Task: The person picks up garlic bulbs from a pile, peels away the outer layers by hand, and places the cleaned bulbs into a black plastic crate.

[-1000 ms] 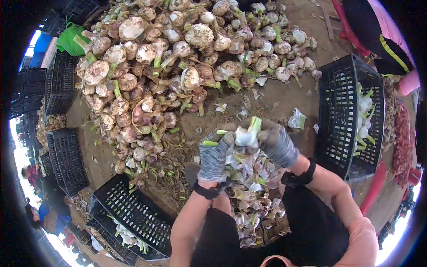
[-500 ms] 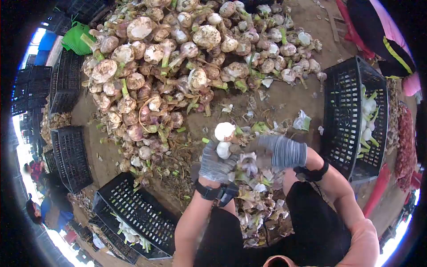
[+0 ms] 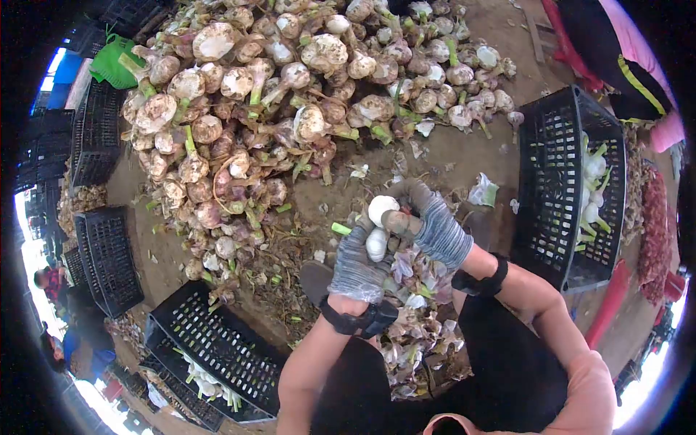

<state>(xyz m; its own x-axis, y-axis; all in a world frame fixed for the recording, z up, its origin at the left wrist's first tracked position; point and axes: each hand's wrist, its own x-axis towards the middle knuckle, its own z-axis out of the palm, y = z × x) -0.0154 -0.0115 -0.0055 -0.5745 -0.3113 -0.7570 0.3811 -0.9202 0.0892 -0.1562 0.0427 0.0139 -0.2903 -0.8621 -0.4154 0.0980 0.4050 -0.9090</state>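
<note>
My left hand point(image 3: 354, 267), in a grey knit glove, is closed around a peeled white garlic bulb point(image 3: 376, 245). A short green stem point(image 3: 341, 228) sticks out on that hand's left side. Just above sits a second white garlic bulb point(image 3: 380, 208), pinched by the gloved fingers of my right hand point(image 3: 444, 233). The two hands nearly meet, and the bulbs touch or almost touch. Below them, loose garlic skins point(image 3: 417, 330) lie between my legs. A large heap of unpeeled garlic point(image 3: 232, 123) with dirty outer skins spreads out in front.
A black crate point(image 3: 547, 196) with trimmed garlic stands at the right; another black crate point(image 3: 217, 344), also holding garlic, is at lower left. More crates point(image 3: 109, 257) line the left side. A green net bag point(image 3: 116, 61) lies beyond the heap. Other people are at both edges.
My right hand has moved left and closed onto the upper garlic bulb. My left hand has shifted slightly right, still holding its bulb. The whole view has shifted a little leftward.
</note>
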